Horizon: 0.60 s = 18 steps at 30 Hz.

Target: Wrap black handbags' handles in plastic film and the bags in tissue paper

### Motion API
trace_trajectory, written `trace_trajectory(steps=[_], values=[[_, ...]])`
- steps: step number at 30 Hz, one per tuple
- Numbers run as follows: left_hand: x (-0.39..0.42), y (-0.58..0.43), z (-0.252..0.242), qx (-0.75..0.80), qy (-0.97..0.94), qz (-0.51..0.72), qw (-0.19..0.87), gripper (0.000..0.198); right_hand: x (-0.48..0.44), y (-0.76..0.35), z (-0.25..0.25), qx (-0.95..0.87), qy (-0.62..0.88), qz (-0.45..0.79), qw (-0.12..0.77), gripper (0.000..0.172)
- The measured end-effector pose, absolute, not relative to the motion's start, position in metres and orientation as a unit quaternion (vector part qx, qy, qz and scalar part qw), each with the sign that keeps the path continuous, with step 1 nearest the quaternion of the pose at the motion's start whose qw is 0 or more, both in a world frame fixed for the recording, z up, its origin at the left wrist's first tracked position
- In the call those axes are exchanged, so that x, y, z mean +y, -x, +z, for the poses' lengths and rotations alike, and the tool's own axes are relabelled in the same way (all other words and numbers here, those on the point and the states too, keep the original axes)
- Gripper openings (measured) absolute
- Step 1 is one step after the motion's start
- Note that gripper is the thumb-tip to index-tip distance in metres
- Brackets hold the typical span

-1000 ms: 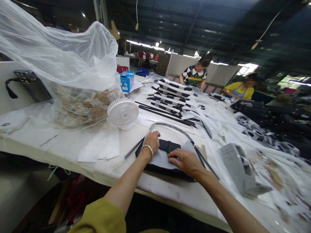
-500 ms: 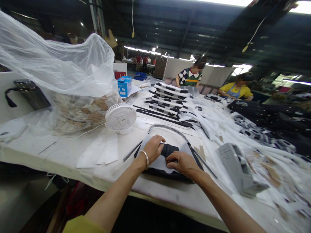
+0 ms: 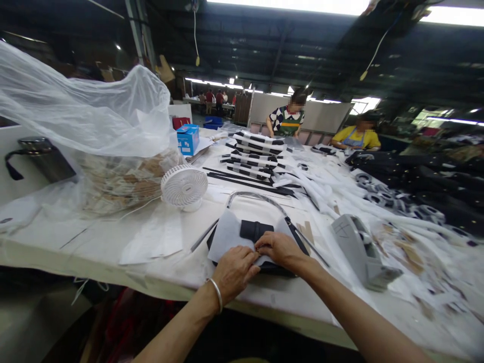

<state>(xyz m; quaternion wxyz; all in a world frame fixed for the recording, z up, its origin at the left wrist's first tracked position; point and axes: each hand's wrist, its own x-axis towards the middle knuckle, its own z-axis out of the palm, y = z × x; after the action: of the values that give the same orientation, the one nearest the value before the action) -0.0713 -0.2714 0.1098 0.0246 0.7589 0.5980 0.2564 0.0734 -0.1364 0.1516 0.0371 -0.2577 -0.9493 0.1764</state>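
Where two other people, one in a checked top (image 3: 288,120) and one in yellow (image 3: 357,138), are seen at its far end, a long white table (image 3: 94,242) is spread with work. At its left a large clear plastic bag (image 3: 94,111) is stood open and billowing, and its lower part is filled with a heap of brown and white card pieces (image 3: 124,181). Farther back, a stack of black-and-white striped pieces (image 3: 255,151) is piled. At the near edge a flat black bag piece (image 3: 254,230) is laid, largely covered by a white sheet (image 3: 227,237). A grey tape dispenser (image 3: 359,247) is set well to its right, and a white desk fan (image 3: 184,186) is placed just beside the plastic bag. A blue box (image 3: 188,138) is kept behind the fan; what is inside cannot be told. The left hand (image 3: 234,269) is curled, its fingers closed on the near edge of the white sheet. The right hand (image 3: 278,247) is pinched on that same edge, fingertips touching those of the left. A thin bracelet (image 3: 217,293) is worn on the left wrist
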Motion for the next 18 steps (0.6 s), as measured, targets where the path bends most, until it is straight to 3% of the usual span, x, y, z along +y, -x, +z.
trace_trajectory(steps=[13,18], values=[[-0.274,0.072,0.104,0.586,-0.756,0.29,0.042,0.027,-0.118,-0.064,0.168,-0.994,0.054,0.071,-0.061,0.02],[-0.276,0.072,0.104,0.595,-0.741,0.306,0.061,0.027,-0.125,-0.066,0.163,-0.988,0.061,0.135,-0.041,0.021]])
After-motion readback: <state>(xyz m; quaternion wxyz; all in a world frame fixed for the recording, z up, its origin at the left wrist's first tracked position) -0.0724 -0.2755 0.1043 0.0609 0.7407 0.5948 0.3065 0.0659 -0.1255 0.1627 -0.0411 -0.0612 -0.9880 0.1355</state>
